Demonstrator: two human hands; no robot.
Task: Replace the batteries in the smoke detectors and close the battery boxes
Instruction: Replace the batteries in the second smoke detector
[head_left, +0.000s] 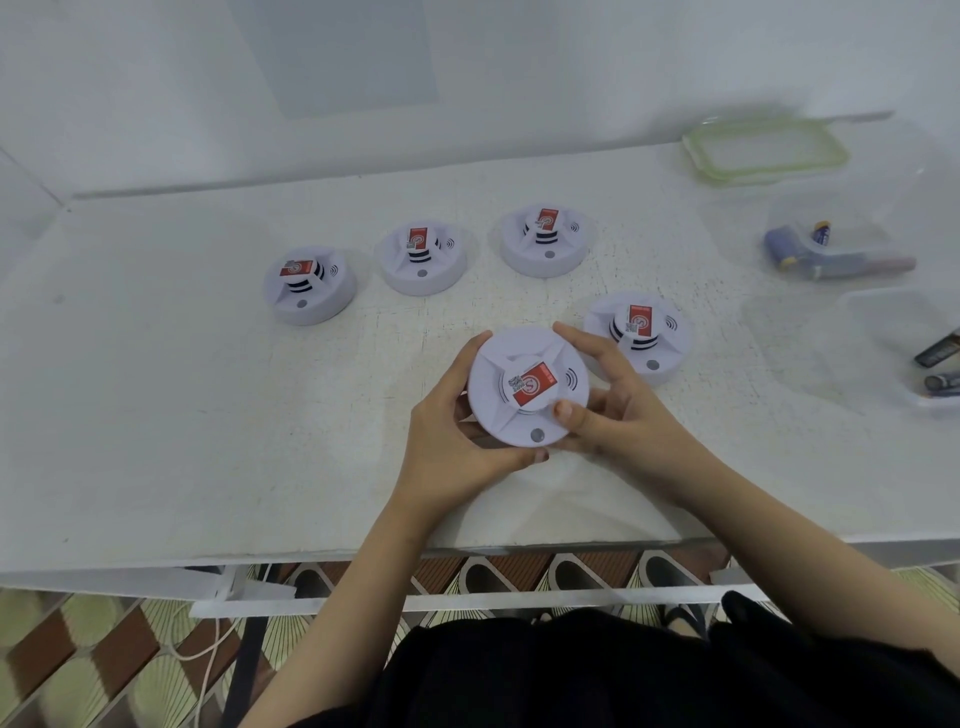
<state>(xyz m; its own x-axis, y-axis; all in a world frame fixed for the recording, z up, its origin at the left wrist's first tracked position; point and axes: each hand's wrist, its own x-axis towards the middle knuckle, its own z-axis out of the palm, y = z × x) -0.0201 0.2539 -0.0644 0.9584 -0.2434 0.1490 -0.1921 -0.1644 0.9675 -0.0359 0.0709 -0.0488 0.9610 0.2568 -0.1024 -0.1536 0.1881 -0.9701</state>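
Observation:
A round white smoke detector (527, 387) with a red label on its raised centre is held face up just above the white table (182, 415). My left hand (452, 441) grips its left and lower rim. My right hand (613, 400) grips its right rim, thumb on the face. Another detector (638, 335) rests directly behind my right hand. Three more detectors (310, 285) (422, 258) (544, 239) stand in a row further back. Batteries (831, 254) lie in a clear container at the right.
A clear lid with a green rim (766, 150) lies at the back right. A second clear container (883, 332) at the right edge holds a few batteries (940, 366). The table's front edge runs just below my forearms, with patterned floor tiles beneath.

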